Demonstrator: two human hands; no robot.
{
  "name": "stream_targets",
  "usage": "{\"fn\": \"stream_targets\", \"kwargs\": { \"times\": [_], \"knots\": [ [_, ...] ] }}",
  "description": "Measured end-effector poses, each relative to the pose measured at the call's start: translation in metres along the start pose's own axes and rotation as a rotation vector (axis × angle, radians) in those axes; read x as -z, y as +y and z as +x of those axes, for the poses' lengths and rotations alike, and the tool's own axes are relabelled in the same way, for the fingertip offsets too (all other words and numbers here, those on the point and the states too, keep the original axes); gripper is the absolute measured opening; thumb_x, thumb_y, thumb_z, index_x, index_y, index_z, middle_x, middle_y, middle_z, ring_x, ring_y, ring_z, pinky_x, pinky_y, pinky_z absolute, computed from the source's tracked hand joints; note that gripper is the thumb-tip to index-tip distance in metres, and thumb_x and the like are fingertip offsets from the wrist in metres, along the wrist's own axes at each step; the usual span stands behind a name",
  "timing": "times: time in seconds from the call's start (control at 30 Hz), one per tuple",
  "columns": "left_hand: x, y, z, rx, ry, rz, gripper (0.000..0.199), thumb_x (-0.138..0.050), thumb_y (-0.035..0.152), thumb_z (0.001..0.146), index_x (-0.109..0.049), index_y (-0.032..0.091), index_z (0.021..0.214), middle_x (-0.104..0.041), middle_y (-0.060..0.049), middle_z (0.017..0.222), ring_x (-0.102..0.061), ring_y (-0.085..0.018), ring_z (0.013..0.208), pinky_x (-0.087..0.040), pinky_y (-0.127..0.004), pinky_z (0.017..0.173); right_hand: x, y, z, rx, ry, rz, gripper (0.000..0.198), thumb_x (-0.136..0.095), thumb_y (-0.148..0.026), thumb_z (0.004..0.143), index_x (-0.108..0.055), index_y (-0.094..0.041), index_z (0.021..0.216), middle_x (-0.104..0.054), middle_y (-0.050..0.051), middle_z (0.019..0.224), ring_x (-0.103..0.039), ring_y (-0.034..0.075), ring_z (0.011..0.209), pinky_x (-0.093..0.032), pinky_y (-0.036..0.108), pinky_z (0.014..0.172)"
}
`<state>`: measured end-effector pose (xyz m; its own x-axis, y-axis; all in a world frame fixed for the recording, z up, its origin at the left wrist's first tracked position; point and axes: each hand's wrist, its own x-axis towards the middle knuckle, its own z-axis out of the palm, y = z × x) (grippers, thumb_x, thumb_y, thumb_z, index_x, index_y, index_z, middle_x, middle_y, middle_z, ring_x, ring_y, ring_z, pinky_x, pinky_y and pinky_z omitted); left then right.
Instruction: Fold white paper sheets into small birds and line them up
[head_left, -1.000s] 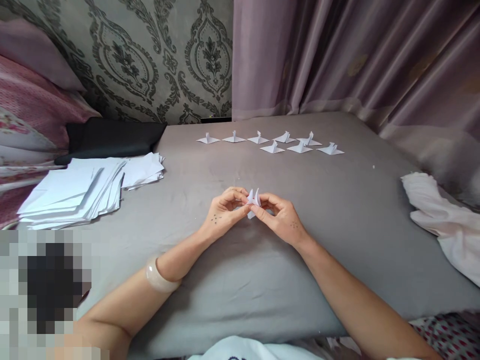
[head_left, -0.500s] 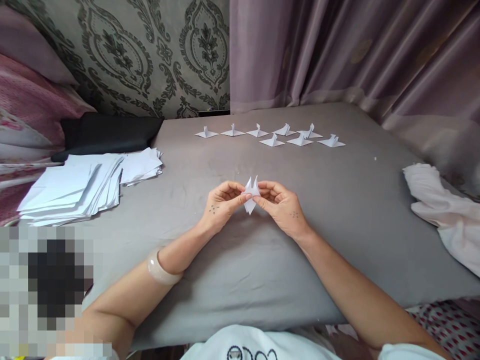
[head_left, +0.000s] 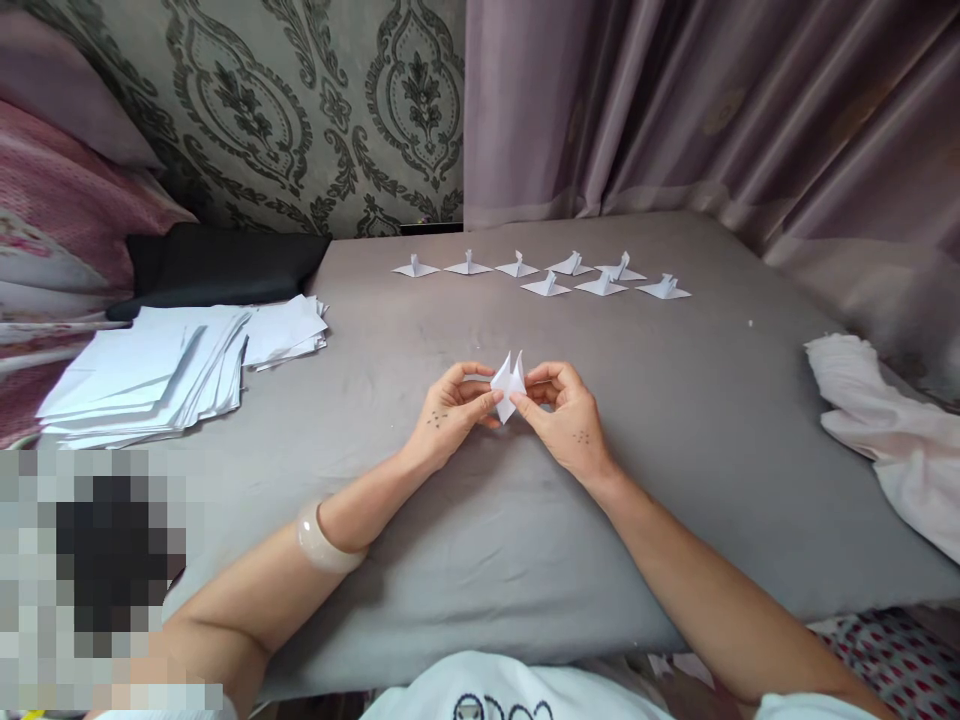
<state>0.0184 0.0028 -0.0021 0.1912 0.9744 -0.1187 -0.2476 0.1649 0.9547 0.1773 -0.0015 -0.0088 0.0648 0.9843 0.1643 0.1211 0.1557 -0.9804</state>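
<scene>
Between my two hands is a small folded white paper crane (head_left: 508, 386), its two narrow points standing up and its broader body pointing down. My left hand (head_left: 454, 408) pinches its left side between thumb and fingers. On the other side, my right hand (head_left: 561, 408) grips the right edge, thumb in front and fingers curled behind. The fingertips behind the paper are partly hidden. Farther back, several finished white paper cranes (head_left: 469, 264) with spread wings stand in two uneven rows on the grey cloth-covered table (head_left: 420, 320).
Stacks of white paper sheets (head_left: 120, 370) lie at the left, beside a folded black item (head_left: 225, 265). A pale cloth (head_left: 892, 430) is bunched at the right edge. Purple curtains (head_left: 600, 100) hang behind the table. A blurred-out patch covers the lower left.
Both hands still hold the folded paper. It sits slightly farther right in the picture, its lower part a little less spread, and the fingers have shifted slightly.
</scene>
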Motion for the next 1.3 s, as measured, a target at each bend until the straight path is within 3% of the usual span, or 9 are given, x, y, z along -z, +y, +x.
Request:
{"fn": "stream_targets", "kwargs": {
  "times": [0.23, 0.57, 0.67, 0.77, 0.9, 1.1, 1.3],
  "knots": [
    [-0.001, 0.0, 0.001, -0.078, 0.023, -0.017, 0.034, -0.076, 0.026, 0.072, -0.054, 0.017, 0.096, -0.07, 0.0, 0.077, -0.064, -0.011, 0.068, -0.057, -0.027, 0.068, 0.0, 0.003, 0.001, 0.041, -0.051, -0.034, 0.015, -0.07, -0.032, 0.075, -0.063, -0.02, 0.081, -0.066, 0.003, 0.088, -0.064, 0.016, 0.078, -0.053, 0.032, 0.076],
    [0.0, -0.002, 0.001, -0.072, 0.069, 0.05, 0.024, -0.078, 0.029, 0.07, -0.064, 0.012, 0.079, -0.066, -0.002, 0.082, -0.064, -0.011, 0.069, -0.058, -0.026, 0.07, 0.001, 0.0, 0.0, 0.032, -0.024, -0.051, 0.014, -0.069, -0.033, 0.075, -0.069, -0.019, 0.076, -0.068, 0.006, 0.093, -0.066, 0.017, 0.082, -0.054, 0.031, 0.077],
    [0.0, -0.001, 0.001, -0.118, 0.095, 0.043, 0.023, -0.08, 0.029, 0.066, -0.064, 0.013, 0.074, -0.062, -0.003, 0.093, -0.063, -0.012, 0.073, -0.058, -0.026, 0.065, 0.001, -0.002, -0.001, -0.021, -0.04, -0.017, 0.017, -0.068, -0.036, 0.076, -0.072, -0.02, 0.077, -0.07, 0.007, 0.098, -0.067, 0.019, 0.087, -0.054, 0.032, 0.08],
    [0.0, 0.0, 0.001, -0.109, 0.092, 0.047, 0.022, -0.079, 0.029, 0.067, -0.064, 0.013, 0.072, -0.061, -0.002, 0.089, -0.063, -0.012, 0.073, -0.059, -0.026, 0.062, 0.002, -0.005, -0.001, -0.133, -0.055, 0.045, 0.018, -0.069, -0.038, 0.074, -0.073, -0.02, 0.078, -0.072, 0.007, 0.102, -0.068, 0.021, 0.091, -0.053, 0.034, 0.084],
    [0.002, 0.0, 0.001, -0.066, 0.082, 0.057, 0.021, -0.077, 0.03, 0.071, -0.065, 0.013, 0.076, -0.065, -0.002, 0.08, -0.065, -0.013, 0.072, -0.058, -0.03, 0.073, 0.004, -0.01, 0.0, -0.219, -0.065, 0.086, 0.02, -0.071, -0.039, 0.072, -0.075, -0.021, 0.08, -0.074, 0.006, 0.098, -0.068, 0.021, 0.089, -0.052, 0.034, 0.083],
    [0.003, 0.002, 0.0, -0.016, 0.081, -0.021, 0.021, -0.078, 0.028, 0.07, -0.065, 0.012, 0.074, -0.066, -0.001, 0.073, -0.066, -0.013, 0.069, -0.058, -0.032, 0.076, 0.005, -0.013, -0.002, -0.125, -0.094, 0.001, 0.018, -0.069, -0.037, 0.074, -0.075, -0.02, 0.075, -0.072, 0.006, 0.095, -0.067, 0.019, 0.087, -0.051, 0.031, 0.079],
    [-0.002, 0.008, -0.001, 0.044, 0.099, -0.084, 0.021, -0.08, 0.025, 0.067, -0.064, 0.011, 0.072, -0.066, -0.002, 0.07, -0.064, -0.012, 0.067, -0.059, -0.029, 0.071, 0.002, -0.014, -0.005, -0.072, 0.012, -0.059, 0.015, -0.07, -0.034, 0.073, -0.072, -0.02, 0.07, -0.073, 0.004, 0.087, -0.068, 0.018, 0.077, -0.052, 0.03, 0.075]
  ]
}}
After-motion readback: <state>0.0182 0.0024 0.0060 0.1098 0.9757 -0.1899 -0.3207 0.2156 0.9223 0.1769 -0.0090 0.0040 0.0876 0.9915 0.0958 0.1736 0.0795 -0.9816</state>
